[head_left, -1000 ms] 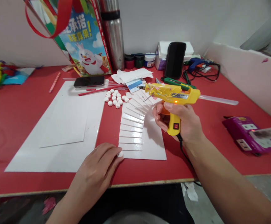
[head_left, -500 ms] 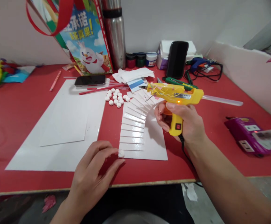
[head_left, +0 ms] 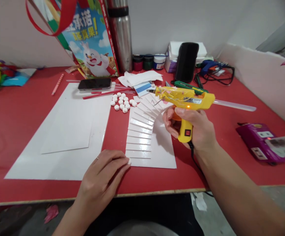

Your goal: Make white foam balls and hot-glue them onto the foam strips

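My right hand (head_left: 193, 126) is wrapped round the handle of a yellow hot glue gun (head_left: 184, 98), which has a clear glue stick (head_left: 234, 105) jutting from its back and a lit orange light. Its nozzle points left, above a white board (head_left: 163, 150). Overlapping white strips (head_left: 138, 141) fan in a curve along that board's left side. At the board's lower left corner, my left hand (head_left: 105, 178) pinches a small white ball (head_left: 129, 161), mostly hidden by the fingertips. A cluster of similar white balls (head_left: 122, 102) lies behind the board.
Left of the board lies a large white sheet (head_left: 59, 167) with a black phone (head_left: 94, 84) at its top. A steel bottle (head_left: 122, 42), a printed bag (head_left: 90, 46) and paint jars (head_left: 148, 63) stand at the back. A purple power strip (head_left: 262, 141) is at right.
My left fingers have closed in on the small white ball at the board's corner; before, they were spread around it. The right hand and glue gun look nearly still.
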Action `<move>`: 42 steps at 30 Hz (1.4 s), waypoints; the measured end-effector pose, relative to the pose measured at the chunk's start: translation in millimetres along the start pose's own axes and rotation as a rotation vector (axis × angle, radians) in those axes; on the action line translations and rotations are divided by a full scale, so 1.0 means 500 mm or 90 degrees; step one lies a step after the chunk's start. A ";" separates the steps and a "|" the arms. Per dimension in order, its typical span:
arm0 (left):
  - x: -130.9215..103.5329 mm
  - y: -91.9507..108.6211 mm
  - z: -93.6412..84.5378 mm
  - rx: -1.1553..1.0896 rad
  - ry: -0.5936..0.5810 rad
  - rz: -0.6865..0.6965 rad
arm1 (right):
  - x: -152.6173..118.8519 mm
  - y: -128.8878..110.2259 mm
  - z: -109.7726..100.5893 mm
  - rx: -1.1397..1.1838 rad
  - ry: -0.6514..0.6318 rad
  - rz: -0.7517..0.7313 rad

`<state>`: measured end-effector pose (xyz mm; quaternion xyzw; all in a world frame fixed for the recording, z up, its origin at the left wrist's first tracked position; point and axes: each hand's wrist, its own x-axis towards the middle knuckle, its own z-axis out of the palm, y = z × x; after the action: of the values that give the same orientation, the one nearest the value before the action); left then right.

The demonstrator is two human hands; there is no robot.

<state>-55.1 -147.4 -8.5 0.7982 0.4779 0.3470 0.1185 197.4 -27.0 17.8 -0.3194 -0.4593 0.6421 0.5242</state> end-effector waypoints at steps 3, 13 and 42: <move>0.000 -0.001 -0.003 -0.007 -0.005 0.004 | -0.001 -0.002 0.001 -0.005 0.003 0.004; 0.005 -0.003 -0.006 -0.031 -0.019 0.012 | 0.001 0.000 0.003 -0.001 0.009 -0.001; 0.011 0.005 -0.015 -0.002 0.014 -0.135 | 0.002 -0.006 0.005 -0.002 0.030 0.014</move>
<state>-56.6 -145.3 0.7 0.7393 0.5603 0.3419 0.1506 196.2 -26.4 21.7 -0.3401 -0.4442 0.6395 0.5273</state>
